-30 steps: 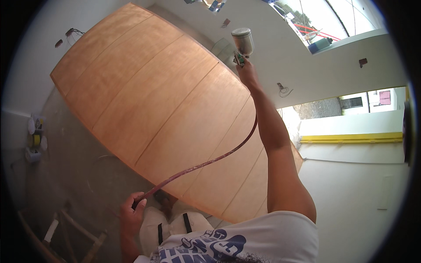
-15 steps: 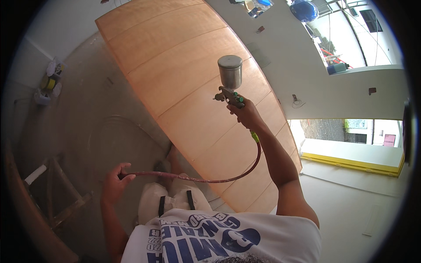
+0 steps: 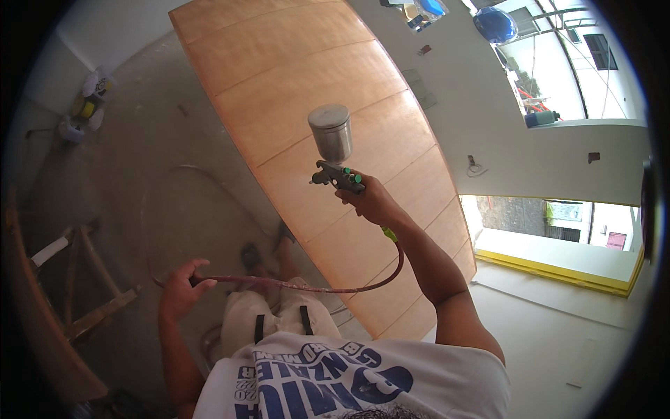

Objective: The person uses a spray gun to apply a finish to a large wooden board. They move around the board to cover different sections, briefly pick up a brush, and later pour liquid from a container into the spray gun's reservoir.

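My right hand is wrapped round the handle of a spray gun with a silver metal cup upright on top. Its nozzle points left, above a long wooden panel with an orange-brown surface and grooves across it. From the handle's lime-green fitting, a dark red air hose curves down and across in front of me. My left hand grips that hose at the lower left, thumb and fingers closed about it. Beyond this hand the hose loops over the floor.
A wooden trestle-like frame stands at the lower left. Bagged items with a yellow roll lie by the left wall. Right of the panel are a white wall, window openings and a yellow-edged sill. A blue round object sits at the upper right.
The spray gun in my right hand has moved left and slightly down over the panel. My left hand stays on the hose. The whole view has shifted a little.
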`<act>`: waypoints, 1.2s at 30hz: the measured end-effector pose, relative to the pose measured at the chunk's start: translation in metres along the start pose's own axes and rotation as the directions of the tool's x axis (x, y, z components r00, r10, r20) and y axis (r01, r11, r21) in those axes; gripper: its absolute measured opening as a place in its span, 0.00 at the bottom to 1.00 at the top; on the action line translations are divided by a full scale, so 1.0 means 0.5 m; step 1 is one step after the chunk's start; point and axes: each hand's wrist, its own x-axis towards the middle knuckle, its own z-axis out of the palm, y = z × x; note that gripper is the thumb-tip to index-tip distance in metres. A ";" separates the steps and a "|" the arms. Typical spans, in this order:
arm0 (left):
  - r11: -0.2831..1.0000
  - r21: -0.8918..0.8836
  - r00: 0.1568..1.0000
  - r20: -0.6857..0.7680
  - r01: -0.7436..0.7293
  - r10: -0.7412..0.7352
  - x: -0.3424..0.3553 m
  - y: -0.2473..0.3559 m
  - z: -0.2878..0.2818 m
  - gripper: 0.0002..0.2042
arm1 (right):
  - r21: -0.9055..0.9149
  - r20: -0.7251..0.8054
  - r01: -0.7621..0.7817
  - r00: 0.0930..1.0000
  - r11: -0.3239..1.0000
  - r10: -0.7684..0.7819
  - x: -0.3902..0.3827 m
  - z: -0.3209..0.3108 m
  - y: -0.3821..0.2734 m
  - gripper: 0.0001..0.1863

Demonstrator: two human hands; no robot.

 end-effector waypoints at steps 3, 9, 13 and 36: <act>1.000 -0.027 1.000 0.002 0.010 -0.010 0.032 0.036 0.055 0.22 | -0.031 -0.139 0.016 0.990 0.999 -0.020 0.049 -0.081 0.052 0.25; 0.999 0.017 1.000 -0.003 -0.028 0.028 0.113 0.148 0.178 0.20 | -0.118 -0.390 0.066 0.915 0.991 -0.107 0.168 -0.304 0.170 0.24; 0.998 0.000 0.998 0.005 -0.062 0.062 0.160 0.246 0.244 0.17 | -0.190 -0.540 0.049 0.829 0.981 -0.146 0.245 -0.459 0.238 0.24; 0.997 -0.077 0.992 -0.119 0.020 -0.030 0.048 0.113 0.183 0.19 | -0.020 -0.375 -0.036 0.927 0.999 0.026 0.053 -0.323 0.162 0.21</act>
